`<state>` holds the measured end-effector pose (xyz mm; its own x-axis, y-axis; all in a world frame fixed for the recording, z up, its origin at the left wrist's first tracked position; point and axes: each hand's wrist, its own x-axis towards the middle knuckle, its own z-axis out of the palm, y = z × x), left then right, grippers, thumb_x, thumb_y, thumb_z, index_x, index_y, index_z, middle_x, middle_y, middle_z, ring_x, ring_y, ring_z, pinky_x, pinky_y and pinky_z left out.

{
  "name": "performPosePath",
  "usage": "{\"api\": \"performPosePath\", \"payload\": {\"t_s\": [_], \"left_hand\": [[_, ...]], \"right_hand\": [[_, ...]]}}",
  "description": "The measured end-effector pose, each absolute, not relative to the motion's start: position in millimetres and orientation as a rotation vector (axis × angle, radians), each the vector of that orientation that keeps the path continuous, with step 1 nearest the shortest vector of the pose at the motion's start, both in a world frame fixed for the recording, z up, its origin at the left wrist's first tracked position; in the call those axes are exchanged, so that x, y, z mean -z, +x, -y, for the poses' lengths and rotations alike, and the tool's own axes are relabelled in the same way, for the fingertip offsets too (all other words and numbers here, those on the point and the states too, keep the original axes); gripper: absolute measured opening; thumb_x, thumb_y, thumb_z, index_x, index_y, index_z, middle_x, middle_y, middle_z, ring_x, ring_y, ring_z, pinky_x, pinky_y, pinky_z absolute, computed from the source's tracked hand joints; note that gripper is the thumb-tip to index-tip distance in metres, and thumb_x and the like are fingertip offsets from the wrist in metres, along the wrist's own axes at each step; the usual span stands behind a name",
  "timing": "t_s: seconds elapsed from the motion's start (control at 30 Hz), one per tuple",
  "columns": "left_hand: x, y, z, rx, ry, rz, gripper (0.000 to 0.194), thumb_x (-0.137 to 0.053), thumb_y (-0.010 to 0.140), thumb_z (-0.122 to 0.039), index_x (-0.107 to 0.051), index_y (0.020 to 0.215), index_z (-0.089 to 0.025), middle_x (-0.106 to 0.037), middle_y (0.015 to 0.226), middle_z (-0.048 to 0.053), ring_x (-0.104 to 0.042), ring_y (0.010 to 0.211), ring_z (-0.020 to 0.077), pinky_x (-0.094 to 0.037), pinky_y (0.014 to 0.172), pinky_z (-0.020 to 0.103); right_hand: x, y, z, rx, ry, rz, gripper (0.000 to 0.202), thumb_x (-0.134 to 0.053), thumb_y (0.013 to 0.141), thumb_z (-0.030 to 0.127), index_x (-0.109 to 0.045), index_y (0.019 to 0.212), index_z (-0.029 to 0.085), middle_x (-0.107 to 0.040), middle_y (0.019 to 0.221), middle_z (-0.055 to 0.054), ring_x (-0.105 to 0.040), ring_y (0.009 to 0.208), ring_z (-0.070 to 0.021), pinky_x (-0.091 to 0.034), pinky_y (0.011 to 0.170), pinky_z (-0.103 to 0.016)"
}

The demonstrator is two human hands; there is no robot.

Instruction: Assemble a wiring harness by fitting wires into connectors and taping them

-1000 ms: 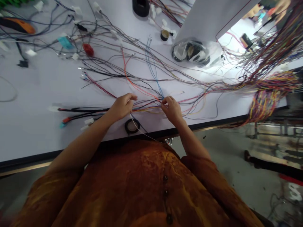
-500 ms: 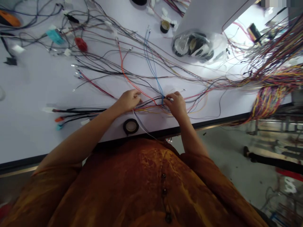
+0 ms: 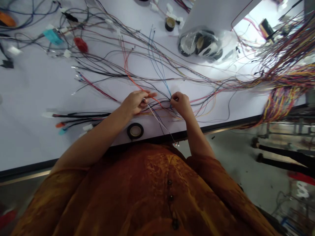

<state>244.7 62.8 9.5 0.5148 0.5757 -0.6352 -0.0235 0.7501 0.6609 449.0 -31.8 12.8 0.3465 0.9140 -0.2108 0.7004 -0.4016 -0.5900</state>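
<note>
My left hand (image 3: 137, 102) pinches a thin white wire (image 3: 157, 118) between thumb and fingers, its forefinger stretched out by an orange wire (image 3: 133, 80). That white wire slants down over the table's front edge to small connectors (image 3: 176, 144). To the right, my right hand (image 3: 180, 103) is closed on the bundle of wires where blue wires (image 3: 165, 78) meet black ones; the fingertips partly hide that spot. Red, black and yellow wires run between both hands. Below my left hand lies a roll of black tape (image 3: 135, 131).
Sleeved cables (image 3: 81, 115) with connectors lie at left. Loose wires cross the white table (image 3: 31, 98). Behind are a bag of tape rolls (image 3: 200, 44), a small roll (image 3: 170, 24) and a white panel (image 3: 216, 14). A thick wire harness (image 3: 283, 78) hangs over the right end. A person's legs (image 3: 283, 157) show beyond.
My left hand has lifted the white wire up and over the bundle, and its forefinger now stretches out. My right hand stays at the blue wires, fingers curled more tightly.
</note>
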Motion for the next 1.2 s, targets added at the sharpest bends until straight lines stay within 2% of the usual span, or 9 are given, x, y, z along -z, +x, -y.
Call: {"api": "performPosePath", "payload": {"t_s": [0.13, 0.23, 0.33, 0.4, 0.57, 0.8, 0.87, 1.07, 1.2], "left_hand": [[-19, 251, -63, -0.312, 0.628, -0.935, 0.015, -0.065, 0.08, -0.012, -0.065, 0.095, -0.014, -0.075, 0.1, 0.011, -0.035, 0.044, 0.0003, -0.015, 0.037, 0.015], [-26, 252, -62, -0.256, 0.736, -0.882, 0.019, -0.064, 0.079, -0.005, -0.068, 0.097, -0.011, -0.073, 0.084, 0.007, -0.037, 0.043, 0.0, -0.018, 0.037, 0.014], [-27, 250, -63, -0.186, 0.885, -0.84, 0.024, -0.061, 0.078, -0.004, -0.072, 0.099, -0.01, -0.057, 0.055, -0.002, -0.033, 0.04, 0.002, -0.019, 0.037, 0.015], [-26, 249, -64, -0.153, 0.926, -0.799, 0.027, -0.061, 0.079, -0.008, -0.073, 0.103, -0.01, -0.049, 0.049, -0.005, -0.031, 0.038, 0.0031, -0.019, 0.038, 0.017], [-26, 251, -64, -0.095, 0.927, -0.714, 0.04, -0.055, 0.074, -0.006, -0.071, 0.11, -0.008, -0.05, 0.052, -0.004, -0.03, 0.038, 0.0034, -0.017, 0.039, 0.018], [-31, 250, -59, -0.109, 0.938, -0.73, 0.059, -0.053, 0.064, -0.005, -0.068, 0.121, -0.008, -0.047, 0.05, -0.006, -0.03, 0.04, 0.0048, -0.015, 0.042, 0.018], [-29, 249, -57, -0.144, 0.937, -0.748, 0.06, -0.052, 0.063, -0.005, -0.068, 0.12, -0.008, -0.047, 0.051, -0.006, -0.031, 0.041, 0.0049, -0.016, 0.042, 0.018], [-28, 252, -49, -0.106, 1.054, -0.836, 0.063, -0.048, 0.062, 0.001, -0.069, 0.121, -0.011, -0.064, 0.075, -0.001, -0.039, 0.045, 0.0035, -0.026, 0.045, 0.018], [-30, 259, -48, -0.118, 1.123, -0.868, 0.061, -0.048, 0.068, 0.002, -0.069, 0.124, -0.01, -0.053, 0.057, -0.005, -0.04, 0.045, 0.006, -0.026, 0.046, 0.018]], "right_hand": [[-12, 456, 30, -0.855, -2.115, 1.296, 0.008, -0.056, 0.07, 0.014, -0.062, 0.075, 0.017, -0.06, 0.068, 0.001, -0.051, 0.064, -0.0124, -0.042, 0.068, -0.028], [-10, 456, 29, -0.876, -2.066, 1.274, 0.018, -0.056, 0.071, 0.016, -0.069, 0.083, 0.014, -0.061, 0.068, 0.001, -0.051, 0.063, -0.0122, -0.041, 0.067, -0.027], [-9, 455, 29, -0.864, -2.064, 1.29, 0.014, -0.061, 0.075, 0.021, -0.072, 0.079, 0.014, -0.064, 0.068, 0.0, -0.052, 0.064, -0.0126, -0.041, 0.068, -0.028], [-9, 455, 29, -0.85, -2.066, 1.295, 0.012, -0.064, 0.075, 0.025, -0.071, 0.074, 0.015, -0.065, 0.069, -0.001, -0.052, 0.065, -0.0128, -0.041, 0.068, -0.029], [-8, 453, 30, -0.846, -2.078, 1.299, 0.011, -0.068, 0.074, 0.026, -0.064, 0.069, 0.017, -0.058, 0.065, 0.002, -0.048, 0.063, -0.0122, -0.037, 0.065, -0.028], [-6, 448, 32, -0.767, -2.145, 1.347, 0.026, -0.072, 0.073, 0.028, -0.049, 0.063, 0.02, -0.046, 0.061, 0.005, -0.042, 0.062, -0.0119, -0.03, 0.064, -0.028], [-7, 446, 33, -0.754, -2.16, 1.352, 0.03, -0.072, 0.074, 0.028, -0.046, 0.062, 0.021, -0.044, 0.06, 0.006, -0.04, 0.062, -0.0119, -0.029, 0.063, -0.028], [-10, 440, 34, -0.687, -2.211, 1.367, 0.035, -0.07, 0.079, 0.03, -0.041, 0.061, 0.022, -0.042, 0.062, 0.005, -0.038, 0.061, -0.0121, -0.027, 0.063, -0.029], [-10, 438, 35, -0.653, -2.263, 1.368, 0.038, -0.069, 0.081, 0.032, -0.039, 0.06, 0.022, -0.04, 0.061, 0.005, -0.035, 0.06, -0.012, -0.025, 0.062, -0.029]]}}
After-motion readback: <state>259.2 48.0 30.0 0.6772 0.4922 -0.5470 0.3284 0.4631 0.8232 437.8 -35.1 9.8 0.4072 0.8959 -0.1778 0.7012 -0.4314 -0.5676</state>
